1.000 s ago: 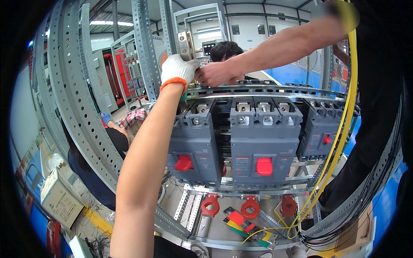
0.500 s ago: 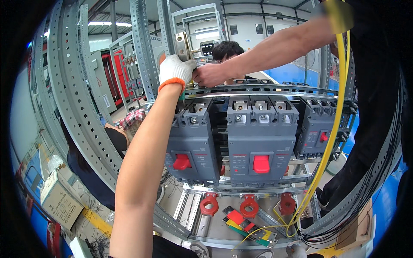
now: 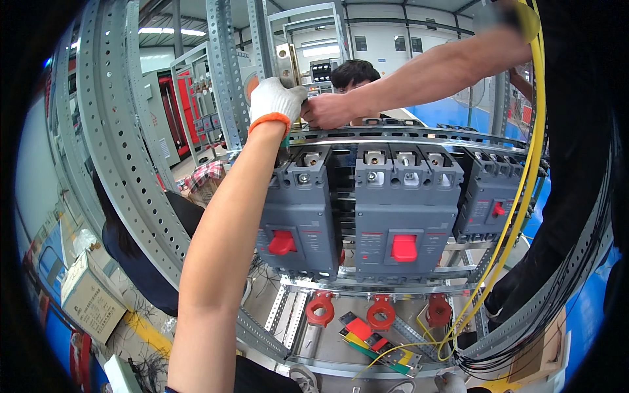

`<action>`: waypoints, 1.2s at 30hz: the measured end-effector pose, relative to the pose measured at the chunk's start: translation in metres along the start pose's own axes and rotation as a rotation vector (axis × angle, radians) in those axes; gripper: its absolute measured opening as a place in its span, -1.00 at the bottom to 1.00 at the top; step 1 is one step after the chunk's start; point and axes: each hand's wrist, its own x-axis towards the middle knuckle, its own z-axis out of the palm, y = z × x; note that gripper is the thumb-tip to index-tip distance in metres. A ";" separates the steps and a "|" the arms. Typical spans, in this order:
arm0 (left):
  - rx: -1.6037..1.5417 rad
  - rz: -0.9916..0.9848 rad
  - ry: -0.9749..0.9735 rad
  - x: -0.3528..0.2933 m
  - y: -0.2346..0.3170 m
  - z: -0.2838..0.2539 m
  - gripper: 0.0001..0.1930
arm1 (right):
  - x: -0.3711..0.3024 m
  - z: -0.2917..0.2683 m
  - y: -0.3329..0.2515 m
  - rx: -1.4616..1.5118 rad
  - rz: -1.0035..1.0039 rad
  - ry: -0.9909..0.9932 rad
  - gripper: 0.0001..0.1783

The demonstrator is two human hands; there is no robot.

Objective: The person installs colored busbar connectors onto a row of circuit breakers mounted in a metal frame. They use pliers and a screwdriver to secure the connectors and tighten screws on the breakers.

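Note:
My left hand, in a white knit glove with an orange cuff, is wrapped round an upright metal busbar with round holes at its top end. A strip of green shows below the cuff, above the left circuit breaker. Right beside my thumb, a co-worker's bare hand reaches in from the right with its fingers closed; what it holds is hidden. My right hand is out of view. A second large grey breaker with a red handle stands in the middle, its top terminals exposed.
A smaller breaker sits at the right. Perforated steel posts rise at the left. Yellow cables hang at the right. Below are red rings and coloured busbars. Another person's head shows behind the frame.
The view has shifted slightly, so most things appear a little further right. My left hand keeps its hold on the busbar, and the co-worker's hand stays beside it.

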 end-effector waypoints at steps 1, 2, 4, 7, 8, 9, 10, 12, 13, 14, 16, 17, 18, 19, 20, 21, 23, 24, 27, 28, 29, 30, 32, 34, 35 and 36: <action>0.002 0.006 0.003 -0.001 0.000 -0.001 -0.58 | 0.001 0.003 0.006 -0.048 -0.037 -0.011 -0.79; 0.005 0.013 0.005 -0.001 -0.001 -0.003 -0.58 | 0.002 0.011 0.015 -0.097 -0.074 -0.023 -0.80; 0.030 0.008 0.023 0.001 -0.003 -0.001 -0.58 | 0.003 0.004 0.010 -0.133 -0.111 -0.042 -0.81; 0.053 0.025 0.028 0.002 -0.008 -0.001 -0.57 | 0.003 -0.006 0.003 -0.042 -0.045 -0.053 -0.76; 0.071 0.044 0.032 0.000 -0.002 0.001 -0.56 | -0.001 -0.023 -0.019 0.034 0.032 -0.043 -0.73; 0.095 0.057 0.041 0.000 -0.002 0.001 -0.56 | -0.003 -0.034 -0.032 0.105 0.101 -0.037 -0.71; 0.077 0.043 0.030 -0.001 -0.002 0.001 -0.55 | -0.004 -0.035 -0.033 0.105 0.102 -0.034 -0.70; 0.042 0.015 0.008 -0.001 -0.002 -0.001 -0.54 | -0.005 -0.036 -0.034 0.104 0.102 -0.028 -0.70; 0.026 0.001 0.009 -0.001 -0.001 -0.001 -0.54 | -0.004 -0.035 -0.034 0.109 0.106 -0.035 -0.71; 0.009 -0.012 0.009 -0.001 -0.001 -0.002 -0.55 | -0.003 -0.033 -0.031 0.113 0.110 -0.041 -0.72; -0.010 -0.016 0.014 0.001 0.000 0.000 -0.56 | -0.002 -0.022 -0.021 0.075 0.073 -0.044 -0.75; -0.009 -0.012 0.021 0.002 -0.003 0.001 -0.56 | 0.000 -0.013 -0.011 0.029 0.029 -0.044 -0.76; -0.008 -0.006 0.028 0.002 -0.005 0.002 -0.56 | 0.000 -0.006 -0.003 -0.016 -0.016 -0.044 -0.76; -0.026 -0.007 0.025 0.002 -0.007 0.002 -0.56 | 0.000 -0.001 0.004 -0.057 -0.084 -0.018 -0.76; -0.044 -0.009 0.023 0.002 -0.009 0.001 -0.56 | 0.000 0.004 0.012 -0.098 -0.153 0.008 -0.74; -0.064 -0.005 0.018 0.001 -0.006 0.001 -0.55 | 0.000 0.009 0.017 -0.135 -0.218 0.037 -0.72; -0.007 0.000 -0.018 -0.001 -0.001 -0.001 -0.56 | 0.000 0.020 0.025 -0.169 -0.234 0.054 -0.68; 0.020 0.002 -0.035 -0.001 0.000 -0.003 -0.56 | 0.000 0.023 0.028 -0.187 -0.241 0.063 -0.66; 0.033 0.009 -0.007 -0.001 -0.001 -0.002 -0.56 | 0.001 0.029 0.034 -0.210 -0.256 0.080 -0.67; 0.043 0.007 0.001 0.000 -0.001 -0.001 -0.55 | 0.000 0.031 0.035 -0.216 -0.266 0.103 -0.68; 0.054 0.005 0.009 0.001 -0.002 0.000 -0.54 | -0.001 0.032 0.035 -0.221 -0.275 0.127 -0.69; 0.067 0.001 0.017 0.000 0.000 -0.001 -0.54 | -0.001 0.031 0.034 -0.227 -0.286 0.147 -0.70; 0.084 0.009 -0.023 -0.001 0.002 -0.003 -0.52 | -0.001 0.028 0.032 -0.212 -0.263 0.117 -0.72; 0.085 0.008 -0.061 -0.003 0.004 -0.005 -0.52 | 0.000 0.027 0.034 -0.194 -0.250 0.107 -0.74; 0.077 0.002 -0.080 -0.003 0.004 -0.007 -0.51 | -0.001 0.028 0.036 -0.183 -0.248 0.113 -0.76; 0.076 0.001 -0.096 -0.002 0.005 -0.008 -0.51 | 0.002 0.028 0.034 -0.166 -0.252 0.121 -0.77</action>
